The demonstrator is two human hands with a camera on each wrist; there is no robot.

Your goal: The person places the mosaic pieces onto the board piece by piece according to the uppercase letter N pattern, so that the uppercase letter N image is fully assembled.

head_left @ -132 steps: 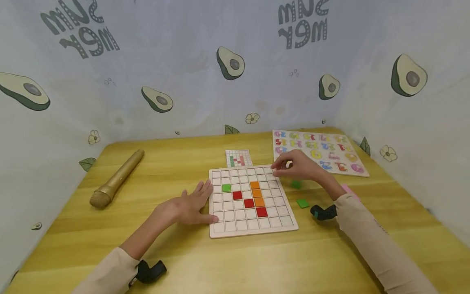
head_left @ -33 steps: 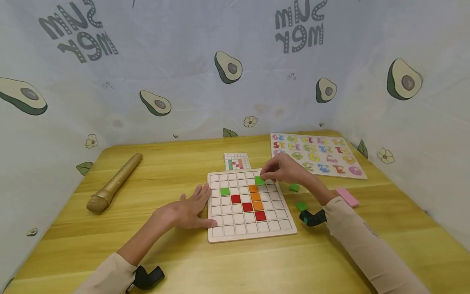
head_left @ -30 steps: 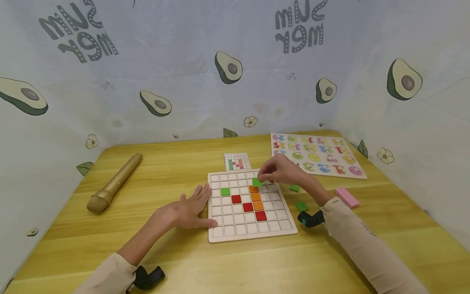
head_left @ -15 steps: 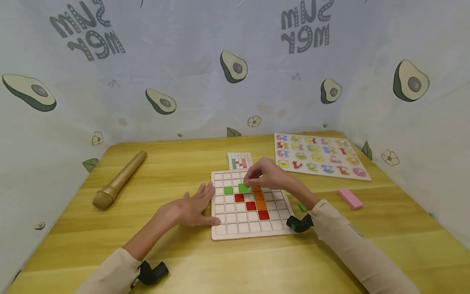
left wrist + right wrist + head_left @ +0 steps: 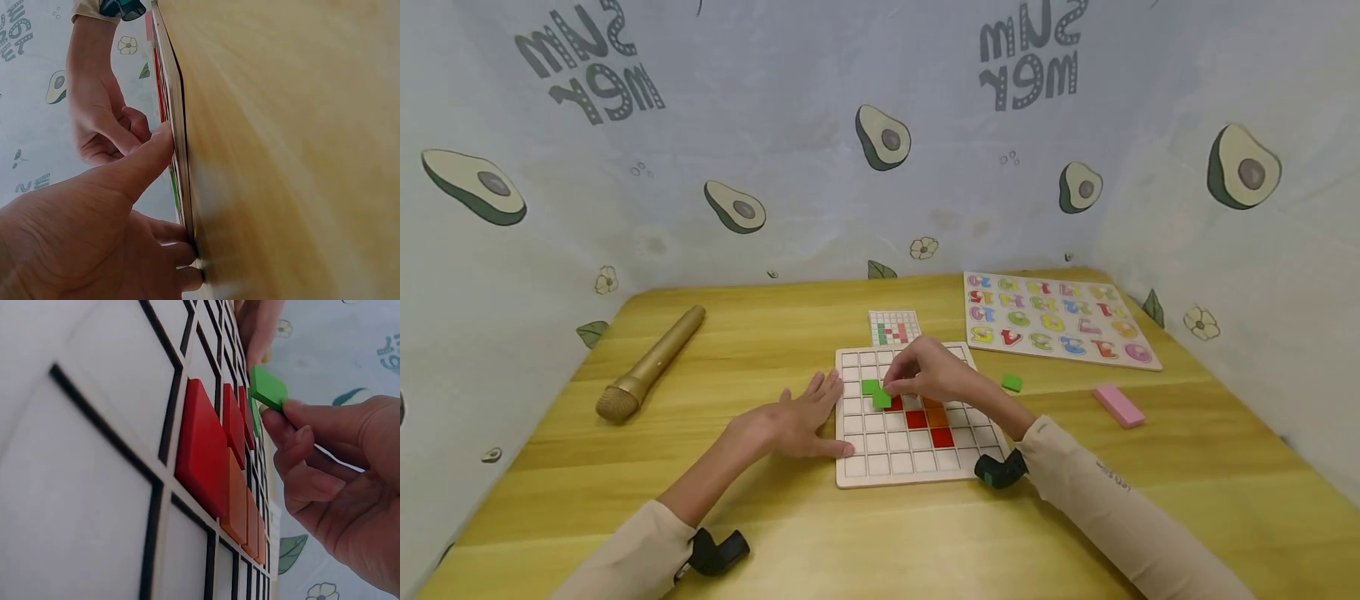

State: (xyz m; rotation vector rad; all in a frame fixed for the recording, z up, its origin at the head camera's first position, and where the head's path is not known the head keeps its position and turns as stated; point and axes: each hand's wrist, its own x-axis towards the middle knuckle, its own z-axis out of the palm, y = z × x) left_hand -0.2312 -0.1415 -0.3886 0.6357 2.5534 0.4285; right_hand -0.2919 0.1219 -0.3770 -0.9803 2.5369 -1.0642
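On the white grid board (image 5: 891,465) sit red square tiles (image 5: 942,437), orange tiles (image 5: 936,415) and one green tile (image 5: 869,387). Thumb and index finger of my right hand (image 5: 925,371) pinch another green tile (image 5: 882,400) over the board's left part, beside the nearest red tile. The right wrist view shows this held tile (image 5: 269,387) tilted and raised off the grid. My left hand (image 5: 797,421) lies with extended fingers against the board's left edge. In the left wrist view its thumb (image 5: 147,159) touches the board's rim.
A small pattern card (image 5: 893,327) lies behind the board. Back right is a number puzzle board (image 5: 1052,321); nearer are a loose green tile (image 5: 1012,382) and a pink block (image 5: 1119,406). A gold microphone (image 5: 651,364) lies at left. A printed cloth (image 5: 805,150) hangs behind.
My right hand has carried the green tile leftward across the board, from its upper right to near the placed green tile. The left hand keeps its place; the head view has shifted slightly.
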